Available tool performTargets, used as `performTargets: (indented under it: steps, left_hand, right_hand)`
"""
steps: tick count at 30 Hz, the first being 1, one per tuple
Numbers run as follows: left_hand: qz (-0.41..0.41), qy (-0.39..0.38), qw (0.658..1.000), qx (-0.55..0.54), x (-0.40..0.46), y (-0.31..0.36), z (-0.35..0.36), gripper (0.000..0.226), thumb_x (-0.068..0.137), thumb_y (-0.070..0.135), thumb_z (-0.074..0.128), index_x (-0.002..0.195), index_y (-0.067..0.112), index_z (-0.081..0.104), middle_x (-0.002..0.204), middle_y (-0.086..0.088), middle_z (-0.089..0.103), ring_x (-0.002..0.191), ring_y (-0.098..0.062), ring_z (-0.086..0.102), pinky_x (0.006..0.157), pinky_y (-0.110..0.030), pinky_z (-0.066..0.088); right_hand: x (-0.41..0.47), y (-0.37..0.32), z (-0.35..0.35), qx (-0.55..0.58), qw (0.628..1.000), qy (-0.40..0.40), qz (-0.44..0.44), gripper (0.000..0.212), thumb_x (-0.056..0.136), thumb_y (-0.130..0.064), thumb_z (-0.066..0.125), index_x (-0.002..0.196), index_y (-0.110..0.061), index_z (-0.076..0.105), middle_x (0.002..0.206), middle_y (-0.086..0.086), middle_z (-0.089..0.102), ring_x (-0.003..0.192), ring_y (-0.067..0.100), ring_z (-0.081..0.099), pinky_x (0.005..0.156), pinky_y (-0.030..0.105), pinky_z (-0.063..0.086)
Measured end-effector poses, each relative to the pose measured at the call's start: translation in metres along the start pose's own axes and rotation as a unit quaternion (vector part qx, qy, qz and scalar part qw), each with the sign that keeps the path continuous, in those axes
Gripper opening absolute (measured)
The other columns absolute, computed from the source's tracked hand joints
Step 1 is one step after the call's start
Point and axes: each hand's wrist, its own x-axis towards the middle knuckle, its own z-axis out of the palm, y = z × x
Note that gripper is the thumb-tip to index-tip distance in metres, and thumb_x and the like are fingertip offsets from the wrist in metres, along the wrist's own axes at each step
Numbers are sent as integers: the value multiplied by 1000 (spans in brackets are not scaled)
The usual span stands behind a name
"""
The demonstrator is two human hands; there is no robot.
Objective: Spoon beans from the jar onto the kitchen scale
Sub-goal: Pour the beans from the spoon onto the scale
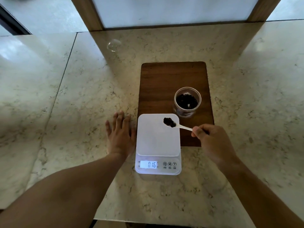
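A white kitchen scale sits on the marble counter, its lit display reading 016. An open glass jar of dark beans stands on a wooden board just behind the scale's right corner. My right hand pinches the handle of a white spoon. The spoon's bowl carries a heap of dark beans over the far right corner of the scale's platform. My left hand lies flat on the counter, fingers spread, beside the scale's left edge.
The dark wooden board lies behind the scale and partly under it. A clear lid or dome rests on the counter at the back left. The counter's front edge runs just below my forearms. A framed panel stands behind.
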Motion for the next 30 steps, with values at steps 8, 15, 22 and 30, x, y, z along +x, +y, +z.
performTargets:
  steps: [8, 15, 22, 30]
  left_hand:
    - [2, 16, 1000, -7, 1, 0, 2, 57, 94, 45, 24, 141, 18, 41, 157, -8, 30, 149, -25, 13, 119, -53, 3]
    - [1, 24, 1000, -10, 1, -2, 5, 53, 95, 44, 26, 140, 19, 41, 157, -7, 31, 149, -24, 14, 119, -51, 1]
    - [1, 20, 1000, -9, 1, -2, 4, 55, 96, 45, 23, 142, 19, 38, 158, -7, 28, 150, -23, 10, 119, -52, 1]
    - [-1, 16, 1000, -6, 1, -3, 6, 55, 96, 45, 22, 143, 20, 37, 159, -6, 26, 150, -21, 7, 120, -51, -1]
  right_hand:
    - [-5, 14, 19, 4, 999, -46, 10, 30, 95, -27, 59, 67, -19, 67, 41, -20, 52, 33, 0, 41, 42, 23, 29]
    - [-4, 11, 24, -42, 997, -24, -56, 24, 94, -27, 61, 73, -20, 69, 55, -15, 59, 58, -10, 54, 50, 21, 33]
    - [-5, 13, 27, -39, 993, 4, -112, 19, 92, -20, 63, 75, -18, 70, 60, -10, 62, 68, -1, 57, 53, 13, 39]
    - [-3, 15, 25, -13, 993, 12, -115, 16, 91, -23, 64, 77, -21, 70, 66, -3, 67, 69, 11, 58, 57, 25, 45]
